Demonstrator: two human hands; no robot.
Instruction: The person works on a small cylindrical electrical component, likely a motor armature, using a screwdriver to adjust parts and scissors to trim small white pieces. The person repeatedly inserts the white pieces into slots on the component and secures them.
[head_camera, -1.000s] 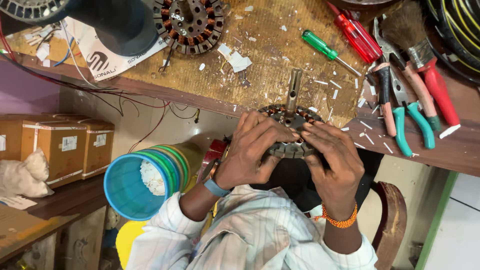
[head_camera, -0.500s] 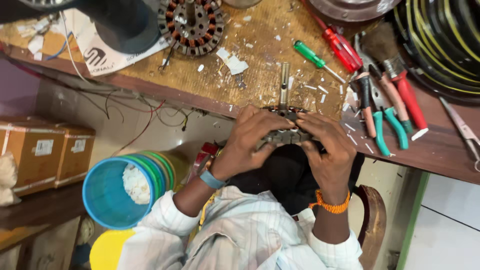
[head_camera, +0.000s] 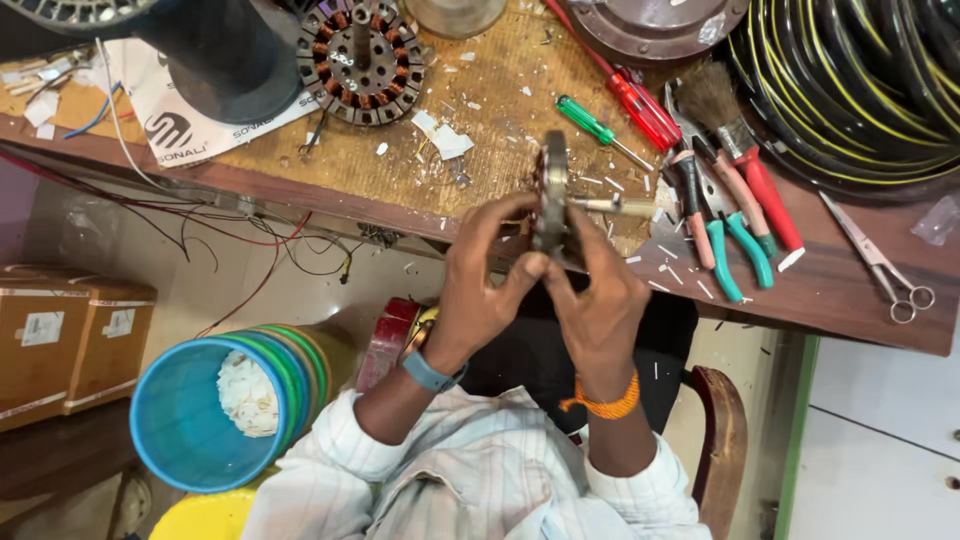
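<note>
Both forearms are rising side by side from the bottom of the view, sleeves pushed back above the wrists. The left hand (head_camera: 480, 290) is curling inward, fingers pinching at its top. The right hand (head_camera: 600, 300) is mirroring it (thumbs nearly touching), with its fingers bent and closing around what it grips.

We work at a wooden workbench (head_camera: 480, 110) with a scuffed chipboard top and a dark red-brown front edge. Below it we see a pale floor (head_camera: 880, 460) with a green strip (head_camera: 797, 440) alongside. At the left stands a low dark shelf (head_camera: 50, 455) carrying cardboard boxes (head_camera: 70, 335). A curved wooden chair back (head_camera: 722, 440) shows beneath us. Lighting is even and soft.
</note>
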